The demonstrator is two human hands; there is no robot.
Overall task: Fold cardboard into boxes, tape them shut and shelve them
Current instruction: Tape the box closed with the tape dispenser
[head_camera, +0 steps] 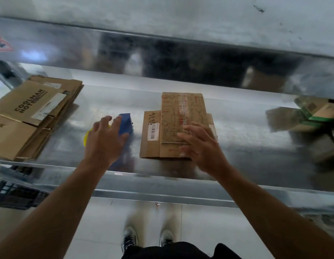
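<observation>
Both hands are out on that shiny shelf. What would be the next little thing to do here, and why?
Probably the right hand should close on the flat cardboard and lift it off the shelf to fold it open. It lies flat and unfolded under that hand's spread fingers, and the left hand rests on the blue tape dispenser, ready for taping.
</observation>
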